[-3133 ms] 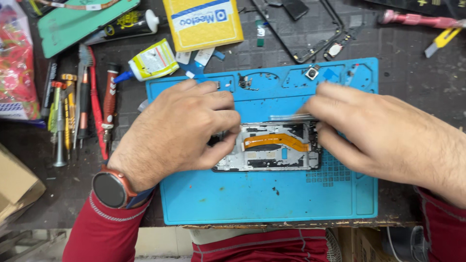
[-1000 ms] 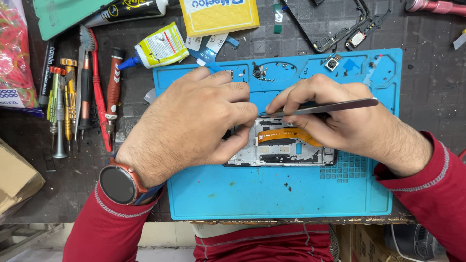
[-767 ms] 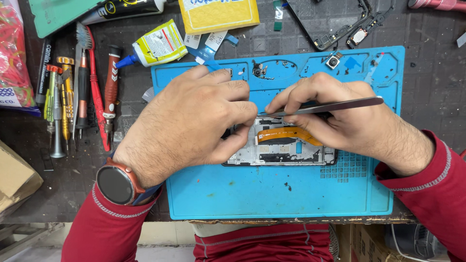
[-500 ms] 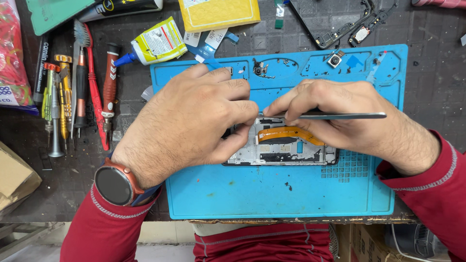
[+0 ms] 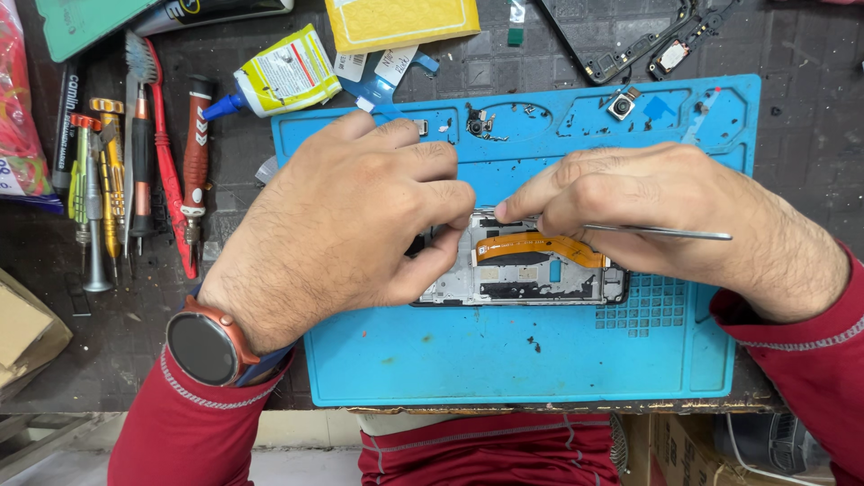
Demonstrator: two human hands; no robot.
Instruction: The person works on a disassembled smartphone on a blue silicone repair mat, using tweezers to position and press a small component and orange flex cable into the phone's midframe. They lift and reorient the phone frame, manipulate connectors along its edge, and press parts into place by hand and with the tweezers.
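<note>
Surface: dark, gritty workbench (image 5: 810,135) seen from above, with a blue rubber repair mat (image 5: 504,360) filling the middle of the frame.
Left hand (image 5: 351,234): curled palm-down over the left end of the opened phone frame, fingertips pressed on it to pin it; a round dark watch with an orange rim (image 5: 205,346) sits on the wrist.
Right hand (image 5: 666,220): fingers pinched shut on thin metal tweezers (image 5: 657,232), which lie nearly level, tail pointing to the right edge, tip hidden under the fingers at the phone's upper edge.
Phone: silver opened phone frame (image 5: 540,279) lies flat at the mat's centre, long axis running left to right; an orange flex ribbon (image 5: 540,245) crosses it along the same line.
Mat trays: shallow moulded compartments along the mat's top edge hold small loose parts, among them a little square camera module (image 5: 621,105) at upper right.
Left of frame: row of screwdrivers and a red-handled brush (image 5: 144,162) lying with handles mostly toward the top.
Upper left: yellow-and-white glue tube with a blue nozzle (image 5: 274,76), nozzle pointing lower left.
Top centre: yellow padded packet (image 5: 400,18).
</note>
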